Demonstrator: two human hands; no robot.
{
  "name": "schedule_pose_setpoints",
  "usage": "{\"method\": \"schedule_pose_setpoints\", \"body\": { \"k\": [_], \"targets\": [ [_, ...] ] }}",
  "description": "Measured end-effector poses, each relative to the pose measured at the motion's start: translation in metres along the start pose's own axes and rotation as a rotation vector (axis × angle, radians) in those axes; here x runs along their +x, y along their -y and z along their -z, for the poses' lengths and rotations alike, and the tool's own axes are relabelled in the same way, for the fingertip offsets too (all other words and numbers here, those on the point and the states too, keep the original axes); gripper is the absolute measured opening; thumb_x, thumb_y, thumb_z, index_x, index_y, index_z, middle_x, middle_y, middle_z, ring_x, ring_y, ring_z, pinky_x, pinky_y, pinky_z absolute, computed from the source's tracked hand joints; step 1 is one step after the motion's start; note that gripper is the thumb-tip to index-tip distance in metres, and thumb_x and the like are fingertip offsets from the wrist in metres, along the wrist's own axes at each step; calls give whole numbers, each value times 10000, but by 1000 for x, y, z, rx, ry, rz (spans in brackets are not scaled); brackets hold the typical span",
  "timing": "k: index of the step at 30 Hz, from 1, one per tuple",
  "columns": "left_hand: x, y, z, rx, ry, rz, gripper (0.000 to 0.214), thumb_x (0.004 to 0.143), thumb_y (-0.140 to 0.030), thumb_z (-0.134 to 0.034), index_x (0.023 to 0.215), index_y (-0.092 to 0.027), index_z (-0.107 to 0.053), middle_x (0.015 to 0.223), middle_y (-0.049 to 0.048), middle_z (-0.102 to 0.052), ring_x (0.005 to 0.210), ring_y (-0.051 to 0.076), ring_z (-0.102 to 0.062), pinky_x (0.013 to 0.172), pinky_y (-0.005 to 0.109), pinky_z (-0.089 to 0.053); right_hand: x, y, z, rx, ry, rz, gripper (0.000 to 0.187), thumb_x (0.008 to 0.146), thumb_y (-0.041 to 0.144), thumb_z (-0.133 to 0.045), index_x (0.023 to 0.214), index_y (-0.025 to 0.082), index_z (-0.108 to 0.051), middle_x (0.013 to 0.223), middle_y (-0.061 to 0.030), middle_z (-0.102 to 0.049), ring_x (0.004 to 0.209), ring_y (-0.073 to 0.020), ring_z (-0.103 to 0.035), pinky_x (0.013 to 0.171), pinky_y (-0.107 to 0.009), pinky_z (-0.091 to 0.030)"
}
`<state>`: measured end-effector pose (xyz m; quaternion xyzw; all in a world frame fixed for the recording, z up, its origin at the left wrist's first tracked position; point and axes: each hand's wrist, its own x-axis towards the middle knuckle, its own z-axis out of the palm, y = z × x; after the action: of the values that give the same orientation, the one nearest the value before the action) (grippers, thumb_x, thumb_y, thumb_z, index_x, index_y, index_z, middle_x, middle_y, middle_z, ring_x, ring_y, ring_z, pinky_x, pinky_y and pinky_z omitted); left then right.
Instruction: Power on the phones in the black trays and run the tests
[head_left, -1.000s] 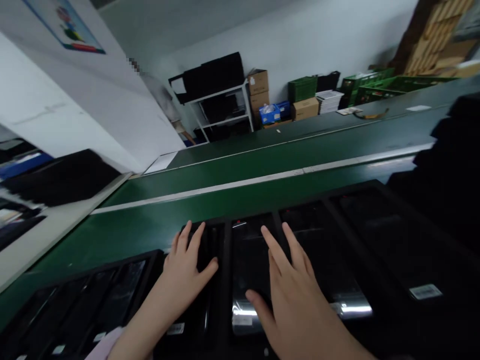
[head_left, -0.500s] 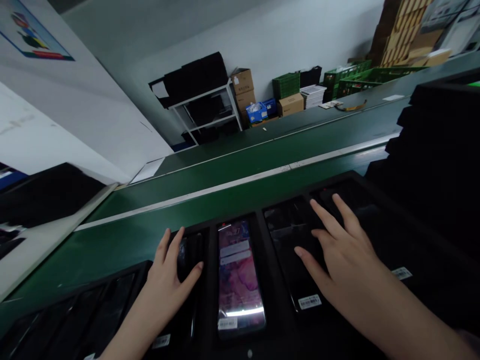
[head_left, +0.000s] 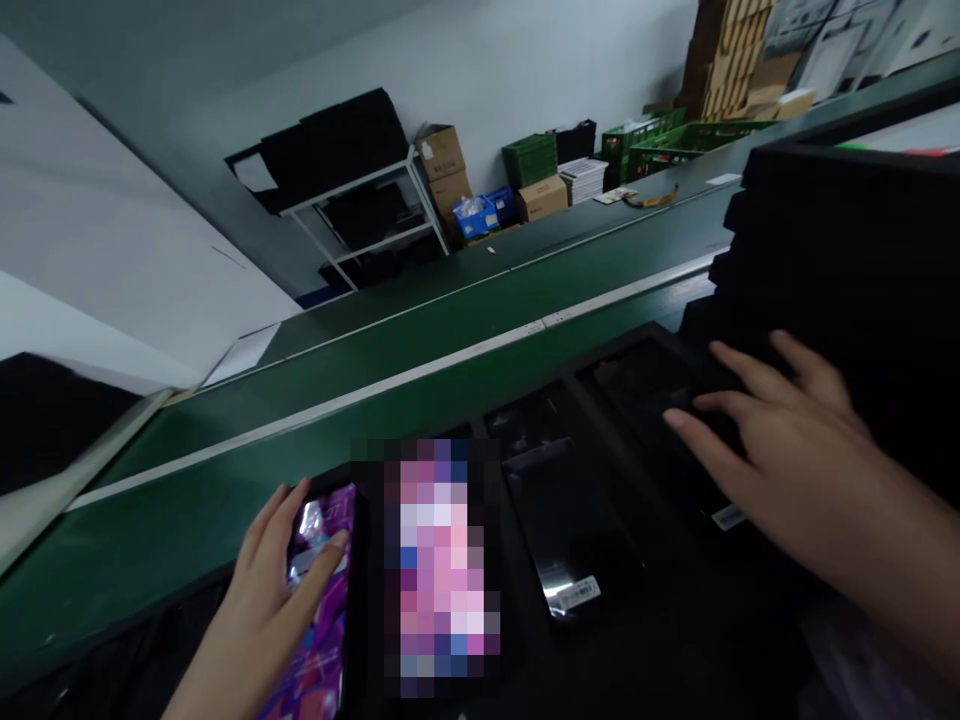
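My left hand point(head_left: 262, 590) lies over a smartphone point(head_left: 326, 610) with a lit purple screen, in the left slot of a black foam tray point(head_left: 491, 545). Its fingertips reach the phone's upper left edge, and the thumb rests over the screen. Beside it, a pixelated pink and purple patch point(head_left: 442, 570) hides the slot's contents. A dark-screened smartphone point(head_left: 562, 520) with a white barcode label lies further right. My right hand point(head_left: 787, 440) is spread above the rightmost slot, near another dark phone point(head_left: 652, 400); whether it touches that phone I cannot tell.
A tall stack of black trays point(head_left: 840, 240) stands at the right. Behind the tray runs a green conveyor surface point(head_left: 420, 340) with a pale rail. Against the back wall are a shelf point(head_left: 360, 200), cardboard boxes point(head_left: 442, 165) and green crates point(head_left: 690, 145).
The screen under my left hand has gone from dark to lit. My right hand has moved right, off the dark phone to the rightmost slot. The view has shifted right.
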<state>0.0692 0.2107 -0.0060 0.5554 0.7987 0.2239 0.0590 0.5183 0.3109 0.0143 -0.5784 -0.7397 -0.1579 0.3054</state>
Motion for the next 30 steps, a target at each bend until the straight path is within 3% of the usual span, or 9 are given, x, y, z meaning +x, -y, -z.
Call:
{"method": "schedule_pose_setpoints", "body": {
  "k": [2,6,9,12,19,24,27,30],
  "targets": [
    [3,9,0,8,-7,10,901,862,-833,-496,1509,-208,-523,1670,167,-424,1579,409,-358,1310,659,-270,1,-12,-1,-41,36,-81,733,1071,596,-265,821,151,-791,1364,-241,-696,1466,-530,-457,1010,-733,-533],
    [4,9,-1,16,-39,27,930,856,-860,-476,1508,-200,-525,1676,164,-428,1578,416,-359,1312,673,-242,12,-27,-4,62,107,-139,654,988,657,-365,712,203,-747,1324,-190,-727,1501,-499,-433,1050,-676,-534],
    [4,4,0,15,-44,1,920,867,-856,-480,1498,-189,-530,1669,165,-440,1576,398,-367,1322,660,-228,22,-41,-2,176,267,-233,632,935,741,-441,785,239,-794,1266,-137,-761,1478,-494,-465,1081,-696,-508],
    [4,3,1,18,-51,-20,921,869,-860,-477,1485,-178,-542,1662,173,-447,1582,372,-362,1335,632,-221,26,-49,1,216,364,-254,632,933,744,-455,879,241,-835,1347,-119,-732,1528,-485,-404,1136,-691,-471],
    [5,8,1,-31,-50,34,970,805,-899,-500,1456,-183,-562,1649,174,-466,1574,350,-379,1345,596,-223,23,-36,-5,270,308,-129,589,917,698,-461,793,239,-808,1408,-118,-703,1524,-480,-402,1141,-699,-468],
    [1,-22,4,-175,-31,165,1002,685,-858,-594,1441,-202,-572,1657,145,-470,1582,335,-372,1350,545,-220,27,-39,-6,226,332,-158,437,884,548,-464,815,243,-769,1475,-73,-668,1537,-478,-390,1180,-757,-403],
    [-7,-40,11,-413,-43,333,1048,598,-770,-681,1503,-266,-523,1676,64,-466,1577,316,-389,1347,501,-237,26,-50,-4,171,350,-96,538,914,647,-434,875,258,-802,1392,-115,-713,1475,-526,-461,1109,-796,-457],
    [-18,-30,17,-590,-37,438,1175,511,-709,-806,1579,-377,-446,1665,-2,-487,1554,334,-429,1319,527,-292,23,-43,3,80,192,73,670,1001,701,-342,929,246,-828,1276,-158,-759,1364,-538,-574,1033,-797,-528]
  ]
}}
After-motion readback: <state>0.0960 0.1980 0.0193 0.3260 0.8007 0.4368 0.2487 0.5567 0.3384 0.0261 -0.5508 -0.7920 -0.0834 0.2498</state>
